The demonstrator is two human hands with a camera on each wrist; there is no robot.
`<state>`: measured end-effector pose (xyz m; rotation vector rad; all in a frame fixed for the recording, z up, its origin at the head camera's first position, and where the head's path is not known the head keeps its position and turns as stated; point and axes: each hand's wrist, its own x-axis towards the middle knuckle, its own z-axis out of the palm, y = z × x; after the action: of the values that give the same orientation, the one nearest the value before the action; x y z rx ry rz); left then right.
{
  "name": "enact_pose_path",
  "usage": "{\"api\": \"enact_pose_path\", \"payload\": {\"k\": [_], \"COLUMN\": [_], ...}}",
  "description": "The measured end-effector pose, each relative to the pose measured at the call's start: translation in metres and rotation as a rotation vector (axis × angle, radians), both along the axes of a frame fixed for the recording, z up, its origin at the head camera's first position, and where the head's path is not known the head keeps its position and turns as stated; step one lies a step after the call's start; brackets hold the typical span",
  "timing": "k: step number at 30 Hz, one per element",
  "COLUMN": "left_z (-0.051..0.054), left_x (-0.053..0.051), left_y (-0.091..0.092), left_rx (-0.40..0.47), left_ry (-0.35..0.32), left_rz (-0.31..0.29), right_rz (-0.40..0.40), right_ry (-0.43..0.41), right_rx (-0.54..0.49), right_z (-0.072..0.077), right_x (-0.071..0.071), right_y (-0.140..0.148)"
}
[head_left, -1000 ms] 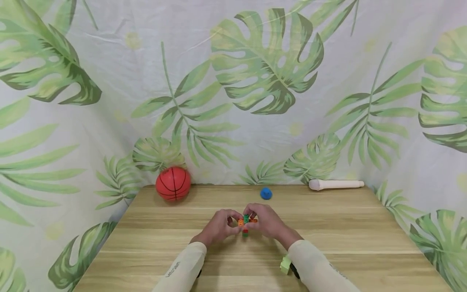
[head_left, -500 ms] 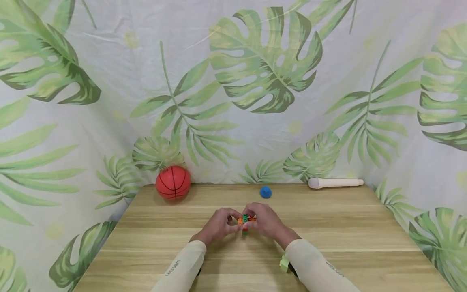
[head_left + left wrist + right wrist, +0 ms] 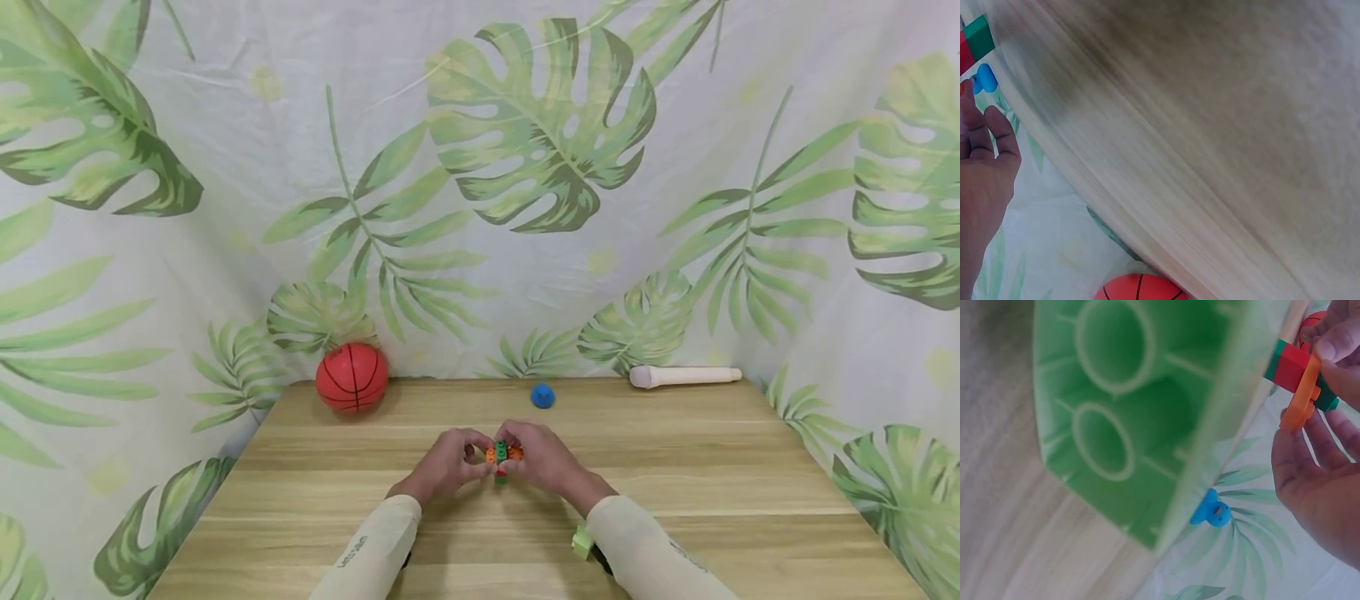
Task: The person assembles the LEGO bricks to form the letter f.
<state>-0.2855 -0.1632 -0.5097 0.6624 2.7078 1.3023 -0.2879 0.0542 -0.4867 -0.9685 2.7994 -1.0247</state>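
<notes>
A small assembly of toy building blocks is held over the table between both hands. Green and red blocks stack along it, and an orange block crosses the stack in the right wrist view. My left hand pinches the orange part on the left side. From the right, my right hand pinches the other orange end, its fingertips near the green studs. In the left wrist view, the left hand shows only partly, below a green and red block.
On the wooden table, a red basketball lies back left, a blue duck-like toy back centre, and a white microphone-shaped thing back right. A light green block is beside the right forearm. A leaf-print curtain hangs behind.
The head view has shifted slightly. Both hands keep their hold on the block assembly, and slightly more of its right orange end shows now.
</notes>
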Motion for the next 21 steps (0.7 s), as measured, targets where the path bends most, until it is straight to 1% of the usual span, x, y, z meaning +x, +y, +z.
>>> {"api": "enact_pose_path", "payload": {"k": [4, 7, 9, 11, 14, 17, 21], "left_z": [0.001, 0.002, 0.002, 0.002, 0.002, 0.002, 0.001], "left_x": [-0.002, -0.003, -0.003, -0.003, -0.002, -0.001, 0.0], "left_y": [0.0, 0.0, 0.001, 0.001, 0.001, 0.001, 0.001], "left_rx": [-0.007, -0.008, -0.006, -0.004, 0.0, 0.0, -0.006], "left_ry": [-0.015, -0.036, -0.047, -0.05, -0.047, -0.041, -0.044], "left_rz": [-0.001, 0.006, 0.012, 0.017, 0.022, 0.026, 0.024], "right_rz": [0.025, 0.006, -0.011, -0.02, -0.007, 0.065, 0.228], "right_ry": [-0.06, -0.092, -0.091, -0.071, -0.065, -0.096, -0.213], "right_rx": [-0.001, -0.015, -0.027, -0.028, -0.015, 0.021, 0.049], "right_z": [0.004, 0.008, 0.01, 0.011, 0.011, 0.009, 0.002], "right_x": [0.003, 0.007, 0.009, 0.011, 0.012, 0.013, 0.017], "right_y": [0.009, 0.018, 0.026, 0.035, 0.05, 0.066, 0.088]}}
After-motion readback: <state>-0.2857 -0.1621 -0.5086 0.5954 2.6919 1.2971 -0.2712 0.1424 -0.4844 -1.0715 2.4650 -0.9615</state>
